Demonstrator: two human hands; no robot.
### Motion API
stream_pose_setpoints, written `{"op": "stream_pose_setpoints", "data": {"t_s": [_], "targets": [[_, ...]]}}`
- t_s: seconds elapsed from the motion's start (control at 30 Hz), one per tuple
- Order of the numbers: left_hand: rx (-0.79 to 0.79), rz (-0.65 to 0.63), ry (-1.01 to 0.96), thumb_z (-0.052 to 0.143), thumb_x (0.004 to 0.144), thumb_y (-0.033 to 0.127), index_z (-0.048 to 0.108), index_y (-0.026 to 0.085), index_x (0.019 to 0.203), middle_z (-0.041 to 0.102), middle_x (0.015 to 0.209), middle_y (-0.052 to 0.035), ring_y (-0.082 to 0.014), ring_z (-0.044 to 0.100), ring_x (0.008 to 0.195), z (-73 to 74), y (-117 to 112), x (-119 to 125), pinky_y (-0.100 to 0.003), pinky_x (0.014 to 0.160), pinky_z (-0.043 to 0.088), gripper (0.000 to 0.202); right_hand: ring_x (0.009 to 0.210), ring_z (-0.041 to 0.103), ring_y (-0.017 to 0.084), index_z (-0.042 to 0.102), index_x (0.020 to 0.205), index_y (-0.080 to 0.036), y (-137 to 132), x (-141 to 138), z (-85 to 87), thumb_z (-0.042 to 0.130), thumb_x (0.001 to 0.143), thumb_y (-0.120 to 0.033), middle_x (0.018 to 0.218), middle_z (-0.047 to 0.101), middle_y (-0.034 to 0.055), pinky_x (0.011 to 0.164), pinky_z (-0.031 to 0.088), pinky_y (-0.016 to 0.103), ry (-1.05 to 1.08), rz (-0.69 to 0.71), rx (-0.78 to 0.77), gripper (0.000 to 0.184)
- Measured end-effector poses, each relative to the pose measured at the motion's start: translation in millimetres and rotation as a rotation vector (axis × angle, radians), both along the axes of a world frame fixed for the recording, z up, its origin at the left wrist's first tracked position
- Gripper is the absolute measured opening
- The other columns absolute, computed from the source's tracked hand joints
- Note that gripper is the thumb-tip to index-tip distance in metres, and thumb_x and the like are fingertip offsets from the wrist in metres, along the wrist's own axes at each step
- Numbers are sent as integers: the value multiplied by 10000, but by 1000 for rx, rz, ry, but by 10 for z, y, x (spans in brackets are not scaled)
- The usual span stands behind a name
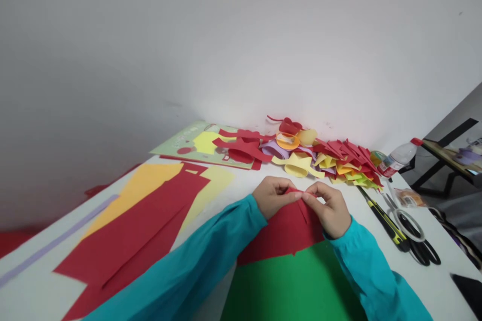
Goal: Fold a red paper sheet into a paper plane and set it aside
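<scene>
My left hand (276, 194) and my right hand (328, 206) meet thumb to thumb, both closed in a pinch on a piece of red paper (297, 205). Most of its upper edge is hidden by my fingers. Beneath it lies a red sheet (280, 235), and I cannot tell where the held piece ends and that sheet begins. A large green sheet (289, 283) spreads toward me from under the red one.
Cut red sheets (139, 225) and a purple strip (56, 241) lie left. Along the wall are paper cutouts (297, 163), a pile of folded papers (350, 160) and a bottle (399, 157). A utility knife (386, 220), tape roll (409, 224) and scissors (422, 251) lie right.
</scene>
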State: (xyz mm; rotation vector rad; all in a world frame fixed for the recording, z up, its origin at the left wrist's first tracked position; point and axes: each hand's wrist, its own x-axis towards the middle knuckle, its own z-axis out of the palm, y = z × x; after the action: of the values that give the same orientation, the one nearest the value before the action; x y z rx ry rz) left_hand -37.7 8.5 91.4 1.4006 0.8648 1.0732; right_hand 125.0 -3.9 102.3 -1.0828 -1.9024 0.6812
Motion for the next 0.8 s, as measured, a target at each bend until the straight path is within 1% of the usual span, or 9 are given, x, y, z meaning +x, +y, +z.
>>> {"op": "stream_pose_setpoints", "data": {"t_s": [0.07, 0.13, 0.23, 0.3, 0.43, 0.53, 0.63, 0.73, 0.8], "targets": [[81, -6, 75, 678, 592, 391, 598, 112, 548, 465, 433, 41, -74, 400, 464, 176, 0, -28, -186, 436, 307, 293, 582, 476, 111, 542, 648, -173, -26, -6, 64, 515, 808, -353, 578, 529, -26, 576, 388, 228, 46, 37, -8, 243], [177, -25, 143, 668, 600, 357, 603, 116, 516, 427, 412, 45, -69, 361, 458, 310, 2, -9, -184, 425, 277, 263, 568, 454, 107, 520, 641, -174, -66, 11, 106, 472, 839, -365, 566, 501, -29, 558, 376, 226, 77, 42, 19, 278], [287, 0, 175, 605, 647, 329, 604, 118, 529, 464, 451, 26, -83, 392, 482, 410, -21, 65, -191, 456, 320, 241, 563, 436, 105, 516, 656, -175, -130, 36, 140, 447, 856, -339, 570, 483, -29, 544, 362, 225, 96, -10, 117, 268], [320, 56, 187, 554, 677, 314, 599, 117, 559, 501, 493, 8, -95, 427, 503, 420, -58, 109, -200, 488, 360, 234, 566, 436, 106, 513, 663, -177, -162, 36, 148, 442, 858, -318, 577, 479, -27, 541, 359, 224, 90, -32, 152, 251], [421, 124, 286, 498, 692, 254, 560, 127, 572, 519, 533, -3, -105, 452, 530, 388, -127, 137, -206, 525, 395, 185, 585, 443, 111, 488, 707, -184, -183, 17, 143, 408, 866, -293, 620, 479, -21, 546, 366, 226, 45, 4, 132, 210], [446, 113, 318, 487, 699, 237, 541, 135, 568, 515, 535, 6, -101, 454, 540, 378, -136, 135, -201, 540, 403, 174, 605, 446, 118, 485, 723, -187, -181, 20, 140, 394, 866, -274, 651, 486, -13, 559, 362, 236, -17, -4, 186, 191], [399, 95, 290, 502, 698, 240, 557, 135, 608, 530, 548, 9, -99, 460, 535, 390, -129, 136, -197, 528, 400, 149, 612, 451, 126, 484, 708, -191, -181, 34, 145, 395, 861, -266, 641, 490, -10, 568, 361, 247, -38, -25, 239, 193], [402, 90, 267, 515, 688, 232, 573, 135, 649, 570, 607, -9, -113, 495, 576, 408, -129, 128, -211, 559, 415, 119, 599, 451, 124, 488, 698, -191, -185, 39, 144, 403, 861, -270, 625, 495, -13, 566, 362, 249, -33, -10, 238, 200], [439, 79, 311, 508, 697, 235, 574, 139, 645, 569, 604, -10, -118, 493, 584, 410, -130, 116, -219, 573, 415, 128, 594, 456, 120, 495, 701, -189, -187, 34, 134, 408, 863, -274, 626, 501, -15, 571, 366, 249, -25, -9, 226, 203]]}}
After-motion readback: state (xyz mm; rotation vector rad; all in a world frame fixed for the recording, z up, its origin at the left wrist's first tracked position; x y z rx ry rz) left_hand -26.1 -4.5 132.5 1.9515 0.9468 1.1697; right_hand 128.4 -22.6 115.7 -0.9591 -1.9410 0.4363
